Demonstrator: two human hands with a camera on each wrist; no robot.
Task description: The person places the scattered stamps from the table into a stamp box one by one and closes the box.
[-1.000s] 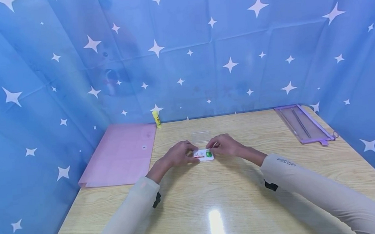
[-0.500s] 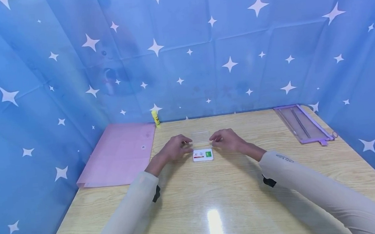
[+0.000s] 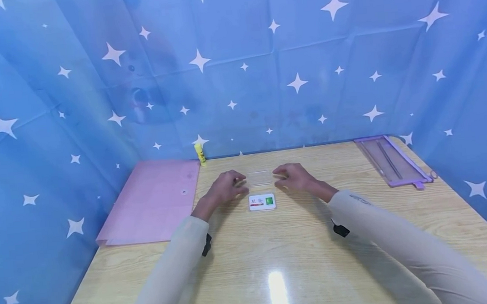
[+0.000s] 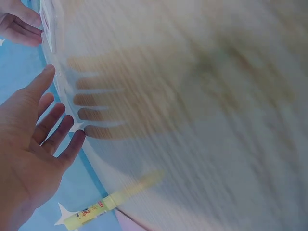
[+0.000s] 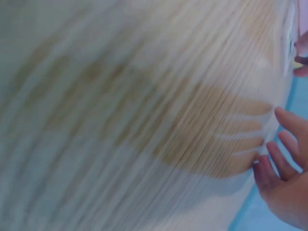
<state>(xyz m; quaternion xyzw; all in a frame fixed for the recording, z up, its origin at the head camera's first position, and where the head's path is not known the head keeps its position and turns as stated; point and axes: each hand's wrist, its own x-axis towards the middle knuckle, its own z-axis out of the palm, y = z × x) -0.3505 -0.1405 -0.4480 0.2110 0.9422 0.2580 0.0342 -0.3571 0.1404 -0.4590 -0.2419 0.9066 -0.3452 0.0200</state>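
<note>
A flat clear plastic piece (image 3: 259, 178), perhaps a lid, lies on the table between the two hands. Just nearer than it lies a small white case (image 3: 262, 202) whose face bears red and green print. My left hand (image 3: 227, 186) is at the clear piece's left side, its fingers loosely bent and spread in the left wrist view, holding nothing. Across from it, at the right side, my right hand (image 3: 294, 177) has relaxed fingers with nothing in them. Whether any fingertip touches the clear piece is hard to tell.
On the left of the wooden table (image 3: 236, 268) lies a pink folder (image 3: 156, 203). A yellow glue stick (image 3: 200, 154) stands at the back edge. To the right is a purple mesh pouch (image 3: 392, 160) with thin rods inside. A blue star-patterned curtain (image 3: 262, 73) hangs behind.
Both hands have let go of the white case and moved away from me to the sides of the clear piece. The case stays in place.
</note>
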